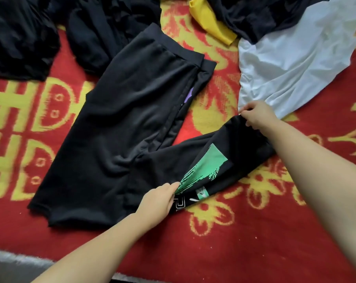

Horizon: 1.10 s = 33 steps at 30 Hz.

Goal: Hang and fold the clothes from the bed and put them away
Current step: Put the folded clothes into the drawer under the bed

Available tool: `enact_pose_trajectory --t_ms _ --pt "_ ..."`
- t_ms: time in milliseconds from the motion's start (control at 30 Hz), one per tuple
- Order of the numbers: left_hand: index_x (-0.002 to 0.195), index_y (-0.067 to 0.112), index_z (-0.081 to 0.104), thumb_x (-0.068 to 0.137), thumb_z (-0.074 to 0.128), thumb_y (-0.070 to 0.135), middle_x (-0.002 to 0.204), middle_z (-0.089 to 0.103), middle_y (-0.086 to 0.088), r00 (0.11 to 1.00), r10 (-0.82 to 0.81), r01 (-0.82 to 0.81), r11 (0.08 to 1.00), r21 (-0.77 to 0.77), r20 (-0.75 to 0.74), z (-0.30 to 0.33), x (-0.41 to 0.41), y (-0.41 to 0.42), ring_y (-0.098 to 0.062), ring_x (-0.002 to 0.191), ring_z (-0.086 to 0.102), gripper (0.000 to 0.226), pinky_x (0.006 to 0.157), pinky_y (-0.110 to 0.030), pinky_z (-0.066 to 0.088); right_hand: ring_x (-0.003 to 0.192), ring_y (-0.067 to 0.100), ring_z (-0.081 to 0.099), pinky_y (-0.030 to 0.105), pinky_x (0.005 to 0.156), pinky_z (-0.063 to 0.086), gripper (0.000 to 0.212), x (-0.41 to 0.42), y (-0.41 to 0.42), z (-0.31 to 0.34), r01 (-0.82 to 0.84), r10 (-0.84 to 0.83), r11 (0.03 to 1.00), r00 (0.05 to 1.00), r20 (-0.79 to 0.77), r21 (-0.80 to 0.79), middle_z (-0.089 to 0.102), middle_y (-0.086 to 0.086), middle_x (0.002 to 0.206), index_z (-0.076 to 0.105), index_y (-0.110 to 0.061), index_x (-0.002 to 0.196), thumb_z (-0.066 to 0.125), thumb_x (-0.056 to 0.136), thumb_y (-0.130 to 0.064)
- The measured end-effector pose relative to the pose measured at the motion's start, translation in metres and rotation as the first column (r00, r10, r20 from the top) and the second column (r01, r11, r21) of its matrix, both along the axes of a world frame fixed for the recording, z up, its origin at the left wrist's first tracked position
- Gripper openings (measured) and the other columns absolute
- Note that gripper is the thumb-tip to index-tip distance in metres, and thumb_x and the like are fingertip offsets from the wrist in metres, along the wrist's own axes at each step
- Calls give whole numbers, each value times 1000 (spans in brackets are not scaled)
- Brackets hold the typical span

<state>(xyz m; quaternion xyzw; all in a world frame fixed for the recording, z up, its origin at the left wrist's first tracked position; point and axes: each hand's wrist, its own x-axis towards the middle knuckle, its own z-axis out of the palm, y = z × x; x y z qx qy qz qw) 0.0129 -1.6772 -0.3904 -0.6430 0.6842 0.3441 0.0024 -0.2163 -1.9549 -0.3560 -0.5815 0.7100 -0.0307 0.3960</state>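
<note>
1. Black shorts (119, 127) lie on the bed (254, 242), mid-fold: left hand (158, 203) pinches the near printed hem, right hand (256, 115) grips the leg's far corner.
2. Farther off, a white garment (291, 66), yellow cloth (209, 19) and dark heap (56, 31) wait unfolded.
3. No container shows; I judge the task early.

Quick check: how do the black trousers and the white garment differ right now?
The black trousers lie spread fairly flat mid-bed; the white garment lies rumpled at upper right. Both hands, left and right, hold the trousers; neither holds the white garment. The trousers carry a green print; the white garment looks plain. Both lie on the red bedspread.
</note>
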Motion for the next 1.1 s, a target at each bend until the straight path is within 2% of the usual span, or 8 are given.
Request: enact_pose_trajectory --t_ms 133,333,467,600,700,833,933,1100 --pt "115 14 68 78 65 17 69 56 4 986 -150 164 931 -325 69 12 1 4 -16 53 55 37 46 -23 40 61 7 54 19 54 50 17 -16 -9 52 240 -142 942 918 369 -235 55 -9 68 61 -31 78 46 77 -22" --pt "113 18 71 48 90 32 75 58 0 942 -190 219 972 -81 276 -3 -5 34 -19 60 57 68 52 -27 47 106 24 58 29 80 39 29 -101 51 7 27 -39 996 987 -153 -80 65 5 112 58 -19 114 54 86 -18" --pt "107 14 73 29 94 27 82 63 -7 925 -111 110 994 22 362 -12 -7 45 -24 64 60 82 52 -35 49 135 35 36 43 107 32 77 -101 72 -33 160 -150 986 972 -180 41 33 20 149 25 -7 149 62 89 -39" --pt "99 17 75 26 90 9 69 58 -1 934 -157 161 987 16 320 -4 -4 30 -19 50 55 75 38 -20 38 89 34 58 45 78 46 30 -87 58 -38 216 -193 970 963 -191 110 59 24 100 58 -1 104 62 85 -25" --pt "108 21 60 28 87 18 71 57 4 938 -275 276 961 25 211 4 10 39 -13 47 53 84 35 -18 35 60 31 53 33 51 33 15 -93 42 -12 72 -56 997 931 -360 31 54 14 59 52 -5 68 60 78 -13" --pt "126 22 54 60 74 22 93 57 2 911 -404 383 904 191 84 14 16 52 -15 69 59 69 56 -22 44 82 37 63 35 64 44 10 -106 54 7 -9 131 973 847 -515 232 65 19 77 61 -4 92 56 83 -5" --pt "132 22 43 94 41 26 119 49 -3 950 -312 307 912 273 -26 13 20 26 -24 108 54 37 85 -36 42 116 45 49 44 93 43 41 -86 47 5 2 65 993 834 -549 121 50 32 125 51 0 128 51 87 -4" --pt "110 18 52 97 42 32 103 55 1 973 215 -194 960 -203 84 12 29 -70 -19 97 53 22 78 -34 44 116 34 53 33 94 37 33 54 -25 6 -284 243 914 955 -170 -290 61 19 123 62 -2 118 44 90 -1"
